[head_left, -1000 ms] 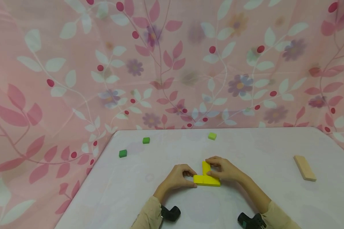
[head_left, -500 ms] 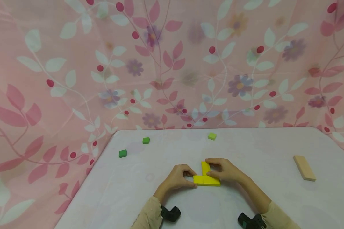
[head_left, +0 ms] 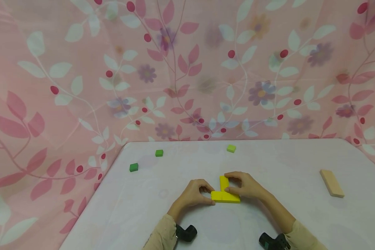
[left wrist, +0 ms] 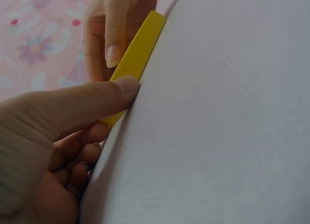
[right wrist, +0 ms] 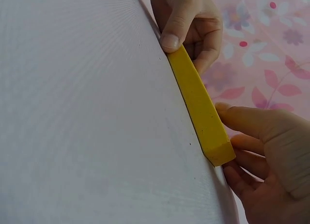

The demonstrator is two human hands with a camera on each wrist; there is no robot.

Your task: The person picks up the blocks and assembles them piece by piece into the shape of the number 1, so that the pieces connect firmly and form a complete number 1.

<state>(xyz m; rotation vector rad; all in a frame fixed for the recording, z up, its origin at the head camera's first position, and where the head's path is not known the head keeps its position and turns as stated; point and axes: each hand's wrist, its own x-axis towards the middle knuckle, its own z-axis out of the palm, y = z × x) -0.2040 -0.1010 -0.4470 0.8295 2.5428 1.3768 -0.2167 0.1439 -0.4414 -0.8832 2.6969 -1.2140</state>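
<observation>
Two long yellow blocks lie on the table in the head view, meeting in an upside-down T. The near block runs left to right, and the far block extends away from its back side. My left hand pinches the near block's left end, thumb in front and fingers behind, as the left wrist view shows with the yellow block. My right hand holds the far block, with the index finger at its far end and the thumb by its near end. The right hand partly hides that block's right side.
Two dark green blocks, one nearer and one farther, lie at the back left. A light green block sits at the back middle. To the right lies a plain wooden plank. A floral curtain hangs behind the table.
The far yellow block's back end has shifted very slightly left, with the right hand's fingers on it. The left hand and the near block have stayed in place.
</observation>
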